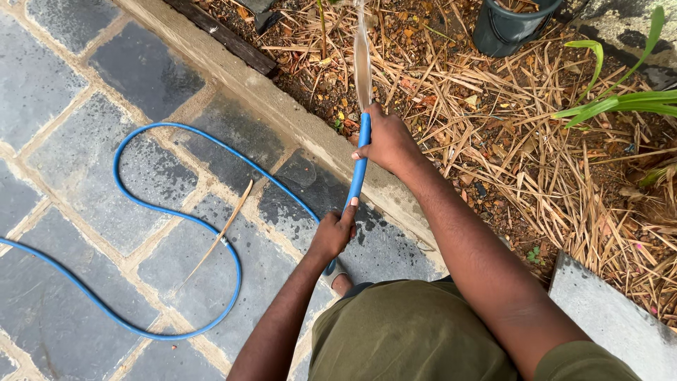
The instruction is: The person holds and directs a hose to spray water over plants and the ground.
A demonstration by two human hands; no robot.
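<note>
Blue garden hose [176,212] is what I've got in both hands here: my right hand [386,141] is closed tight around it just behind the nozzle end, thumb side up, and a flat stream of water [362,63] fans out over the dry straw mulch [508,134]. My left hand [334,231] wraps the same hose lower down, nearer my body, thumb pressed along it. Between the two grips the hose runs nearly straight, crossing the concrete kerb [282,113]. Behind my left hand it loops wide across the wet slate paving [56,106] and off the left edge. Plenty of slack there. Dark plastic pot [509,27] sits ahead to the right, well apart from the stream; green leaves [620,99] at far right.
</note>
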